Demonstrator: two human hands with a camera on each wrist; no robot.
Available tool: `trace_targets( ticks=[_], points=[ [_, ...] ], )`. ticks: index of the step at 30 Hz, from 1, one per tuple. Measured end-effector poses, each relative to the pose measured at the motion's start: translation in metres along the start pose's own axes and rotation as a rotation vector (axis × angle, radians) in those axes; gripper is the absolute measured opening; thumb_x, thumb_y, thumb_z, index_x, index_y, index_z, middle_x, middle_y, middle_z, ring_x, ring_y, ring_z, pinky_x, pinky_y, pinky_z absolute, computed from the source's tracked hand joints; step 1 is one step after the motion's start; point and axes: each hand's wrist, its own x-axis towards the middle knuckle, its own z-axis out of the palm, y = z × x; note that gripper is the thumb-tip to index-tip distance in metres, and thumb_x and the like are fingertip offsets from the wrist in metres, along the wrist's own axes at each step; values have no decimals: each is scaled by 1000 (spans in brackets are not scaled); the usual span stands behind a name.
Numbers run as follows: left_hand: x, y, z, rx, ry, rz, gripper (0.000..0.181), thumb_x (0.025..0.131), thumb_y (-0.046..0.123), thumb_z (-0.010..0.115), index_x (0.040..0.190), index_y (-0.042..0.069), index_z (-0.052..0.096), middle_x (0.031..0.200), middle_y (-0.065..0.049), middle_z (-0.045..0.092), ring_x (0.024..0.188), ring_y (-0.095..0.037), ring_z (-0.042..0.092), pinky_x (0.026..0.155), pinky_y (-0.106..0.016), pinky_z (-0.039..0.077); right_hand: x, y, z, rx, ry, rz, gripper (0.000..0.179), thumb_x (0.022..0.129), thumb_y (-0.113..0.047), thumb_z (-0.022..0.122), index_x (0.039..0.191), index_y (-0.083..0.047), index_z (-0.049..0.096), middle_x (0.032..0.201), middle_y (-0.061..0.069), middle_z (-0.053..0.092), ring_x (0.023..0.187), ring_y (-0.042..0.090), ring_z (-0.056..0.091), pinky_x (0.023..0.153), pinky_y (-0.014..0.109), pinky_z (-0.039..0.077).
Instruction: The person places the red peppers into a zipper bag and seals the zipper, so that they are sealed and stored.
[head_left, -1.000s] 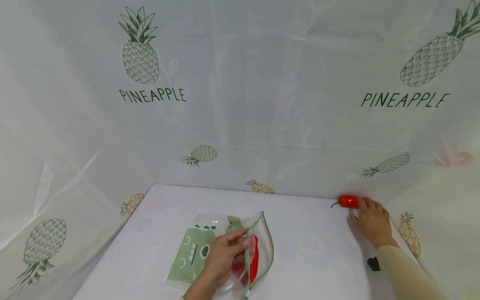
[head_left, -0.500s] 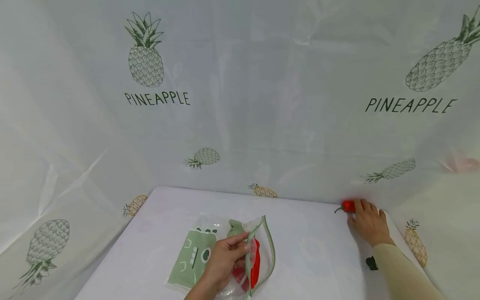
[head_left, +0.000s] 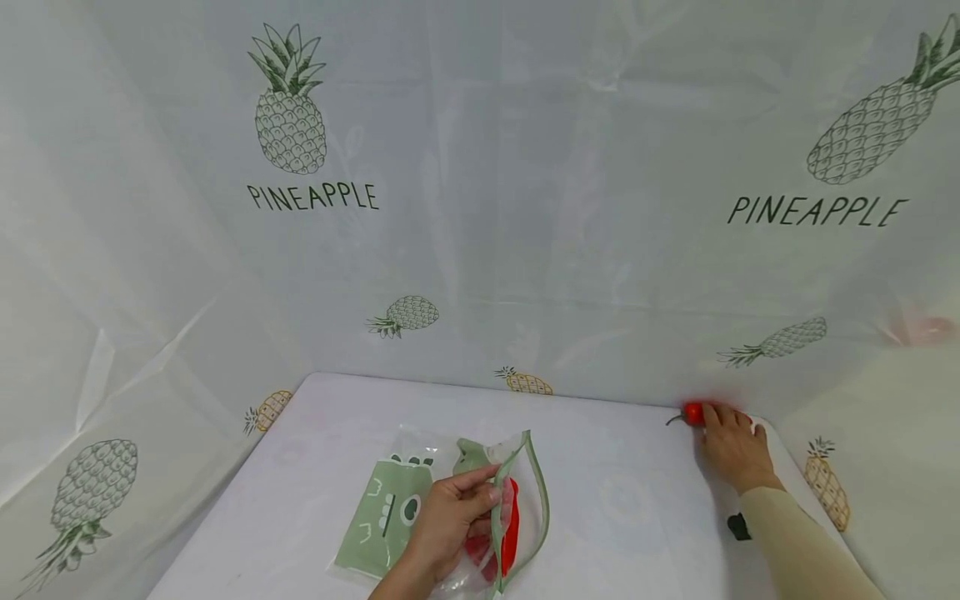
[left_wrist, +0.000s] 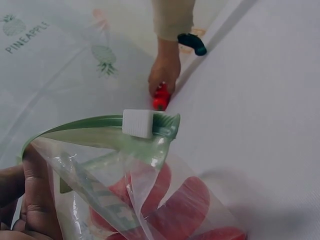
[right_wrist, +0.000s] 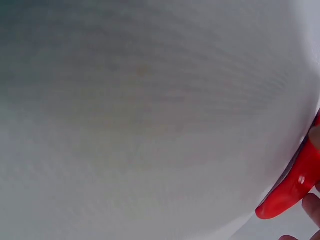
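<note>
my left hand (head_left: 442, 521) pinches a green-edged clear plastic bag (left_wrist: 100, 131), rounded red things (left_wrist: 186, 206) inside; my right hand (head_left: 738, 450) curls round a glossy red pepper (head_left: 693, 414) far back on the white table (head_left: 622, 467), covering more than a second ago, likely a surer hold; the pale hanging sheet (head_left: 480, 208) reads "pineapple"

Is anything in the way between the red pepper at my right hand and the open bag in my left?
Nothing visible: only tabletop lies between the red pepper and the bag, whose mouth faces right. The dark object by your right sleeve sits off that path.
</note>
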Motion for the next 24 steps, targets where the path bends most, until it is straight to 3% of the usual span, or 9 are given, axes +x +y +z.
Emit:
trace_targets(
  ticks=[5,10,19,24],
  points=[
    [0,0,0,0,-10,-1,46,98,3,73,141,-5,63,97,-3,76,81,-10,74,71,-28,66,-3,1,-2,-32,17,5,38,99,0,50,135,11,42,123,41,47,113,64,46,91,83,41],
    [-1,0,0,6,-10,-2,45,97,3,73,140,-5,64,96,-2,76,82,-10,74,71,-28,66,-7,3,-3,-46,5,23,37,97,4,53,131,13,43,117,42,47,107,62,45,85,80,45],
    [-1,0,-1,14,-10,-10,45,98,3,73,141,-3,63,95,-2,75,79,-10,74,70,-29,66,-7,4,1,-107,69,-16,38,94,8,62,128,15,47,128,41,50,117,61,49,99,78,44],
    [-2,1,0,16,-8,-6,45,98,2,73,141,-5,63,95,-1,75,80,-10,74,70,-28,66,-7,1,-4,-129,51,-21,30,94,8,61,121,14,49,120,39,59,110,60,55,95,76,48]
  ],
)
